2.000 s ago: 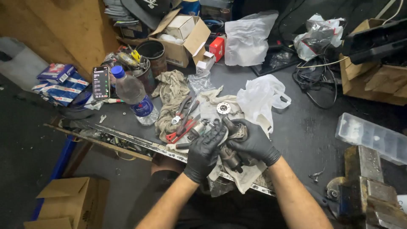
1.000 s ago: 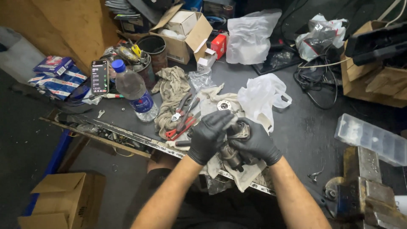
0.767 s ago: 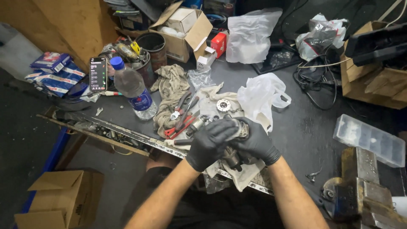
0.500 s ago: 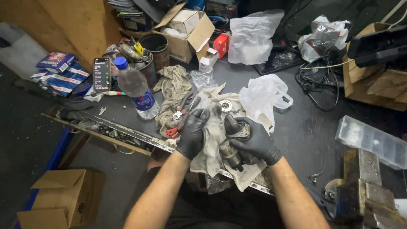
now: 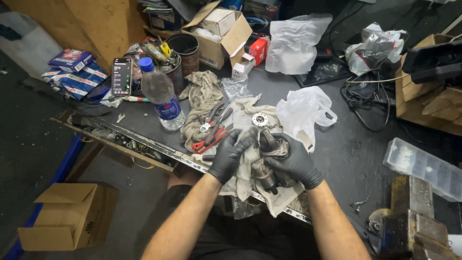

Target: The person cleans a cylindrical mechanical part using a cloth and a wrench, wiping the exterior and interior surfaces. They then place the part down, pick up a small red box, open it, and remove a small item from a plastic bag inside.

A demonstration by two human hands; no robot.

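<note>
Gloved hands meet at the near edge of the surface (image 5: 346,149). Left hand (image 5: 230,155) grips a grey rag (image 5: 244,161), fingers closed around the cloth and pressing it against a metal part (image 5: 267,161). Right hand (image 5: 293,163) is clamped on that part from the right, holding it just above the surface edge; the two hands are almost touching.

Far left, a cardboard box (image 5: 70,222) lies on the floor. On the surface, blue boxes (image 5: 74,72) lie at the left end, then a phone (image 5: 121,77) standing upright and a water bottle (image 5: 160,96) just beside it. Pliers (image 5: 211,127) lie on a second rag (image 5: 202,101), immediately left of the hands. A round metal disc (image 5: 260,119) sits just behind the part. A white plastic bag (image 5: 305,113) lies to its right. A clear plastic case (image 5: 426,166) sits well apart at the right, and a vise (image 5: 414,226) stands at the near right corner.
</note>
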